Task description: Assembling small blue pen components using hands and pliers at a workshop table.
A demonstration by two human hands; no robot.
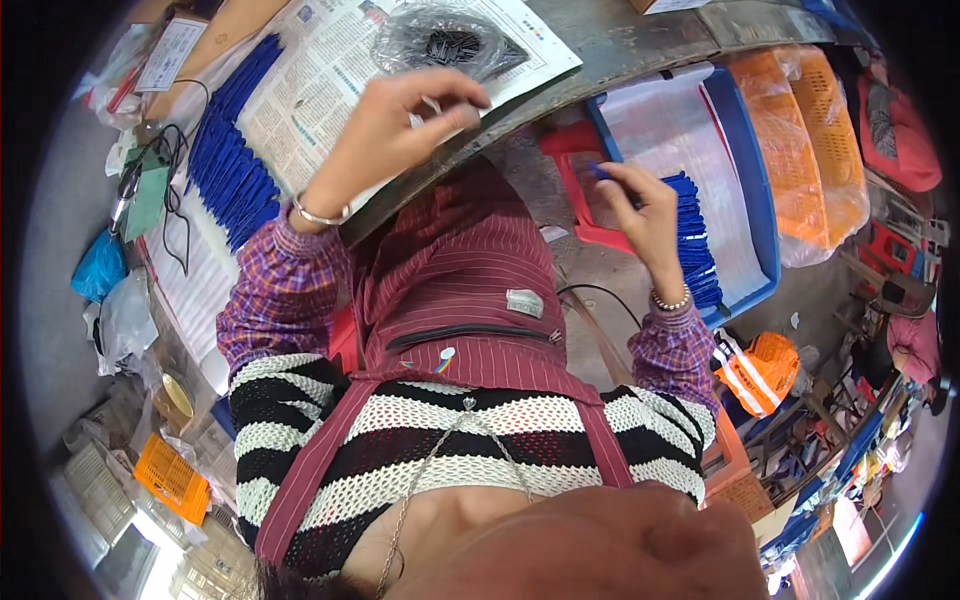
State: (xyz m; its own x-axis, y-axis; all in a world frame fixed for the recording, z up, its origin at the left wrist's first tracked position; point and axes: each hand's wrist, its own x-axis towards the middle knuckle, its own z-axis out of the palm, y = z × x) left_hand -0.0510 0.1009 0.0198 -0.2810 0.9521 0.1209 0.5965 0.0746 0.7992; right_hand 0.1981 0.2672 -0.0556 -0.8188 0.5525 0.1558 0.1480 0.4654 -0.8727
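My left hand (405, 125) hovers over the front edge of the newspaper-covered table. Its thumb and forefinger curl together; whatever may be between them is too small to make out. Just beyond it lies a clear plastic bag (400, 45) with many thin black pins or rods (455, 46). My right hand (645, 205) is off to the right, above the near side of a blue tray (768, 215). Between its fingertips shows the end of a small blue piece (599, 172). A row of slim blue pieces (697, 240) lies in the tray beside that hand.
Left on the table, a long row of slim blue pieces (230, 150) borders the newspaper (300, 105). A red plastic stool (575, 185) stands by the tray. Orange baskets (800, 150) wrapped in plastic are farther right. A dark cable (180, 190) trails at the left.
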